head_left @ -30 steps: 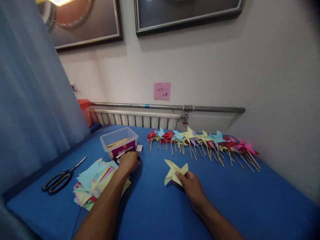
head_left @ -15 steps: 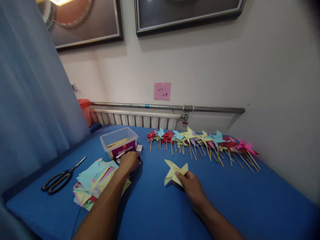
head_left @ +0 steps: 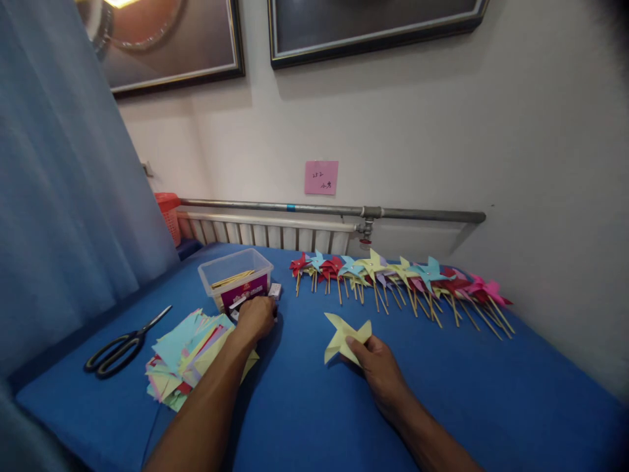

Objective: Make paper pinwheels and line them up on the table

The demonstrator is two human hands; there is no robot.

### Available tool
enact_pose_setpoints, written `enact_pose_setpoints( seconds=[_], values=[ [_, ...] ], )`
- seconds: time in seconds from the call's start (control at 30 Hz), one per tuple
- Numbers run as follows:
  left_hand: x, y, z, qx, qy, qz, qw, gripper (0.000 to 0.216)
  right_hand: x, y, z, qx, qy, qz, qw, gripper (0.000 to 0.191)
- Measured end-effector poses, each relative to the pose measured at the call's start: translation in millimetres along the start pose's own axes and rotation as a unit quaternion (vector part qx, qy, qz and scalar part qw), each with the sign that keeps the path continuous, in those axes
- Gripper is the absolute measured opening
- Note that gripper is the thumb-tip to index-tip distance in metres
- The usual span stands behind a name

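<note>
Pinched between the thumb and fingers of my right hand (head_left: 377, 362) is a pale yellow paper pinwheel (head_left: 344, 338), its blades folded and no stick visible on it. My left hand (head_left: 256, 317) reaches down at a small box (head_left: 234, 308) in front of a clear plastic tub (head_left: 236, 267); its fingertips are hidden behind the hand. Thin wooden sticks (head_left: 232, 279) lie inside the tub, which has a purple label. Partly under my left forearm is a pile of coloured paper pieces (head_left: 177, 347).
Finished pinwheels on sticks (head_left: 373, 263) lie in a row along the back of the blue-covered table (head_left: 304, 419). Black-handled scissors (head_left: 128, 343) rest at the left. Another small box (head_left: 276, 291) sits beside the tub. A blue curtain (head_left: 73, 164) hangs at the left.
The view has shifted very slightly. My left hand stays at the small box, with only a slight change in its pose, and my right hand still holds the yellow pinwheel.
</note>
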State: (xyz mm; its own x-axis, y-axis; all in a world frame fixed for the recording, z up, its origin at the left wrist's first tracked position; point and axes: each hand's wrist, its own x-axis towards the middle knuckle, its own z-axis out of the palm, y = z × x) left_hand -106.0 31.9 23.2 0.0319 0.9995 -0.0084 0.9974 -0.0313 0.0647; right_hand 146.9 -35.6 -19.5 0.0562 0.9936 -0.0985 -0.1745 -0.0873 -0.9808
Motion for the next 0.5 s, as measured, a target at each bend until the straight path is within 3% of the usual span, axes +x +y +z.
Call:
enact_pose_setpoints(
  seconds=[0.5],
  values=[
    [-5.2, 4.2, -7.9, -0.006, 0.026, -0.02, 0.999, 0.029, -0.7, -0.5, -0.5, -0.004, 0.001, -0.006, 1.0, 0.038]
  ],
)
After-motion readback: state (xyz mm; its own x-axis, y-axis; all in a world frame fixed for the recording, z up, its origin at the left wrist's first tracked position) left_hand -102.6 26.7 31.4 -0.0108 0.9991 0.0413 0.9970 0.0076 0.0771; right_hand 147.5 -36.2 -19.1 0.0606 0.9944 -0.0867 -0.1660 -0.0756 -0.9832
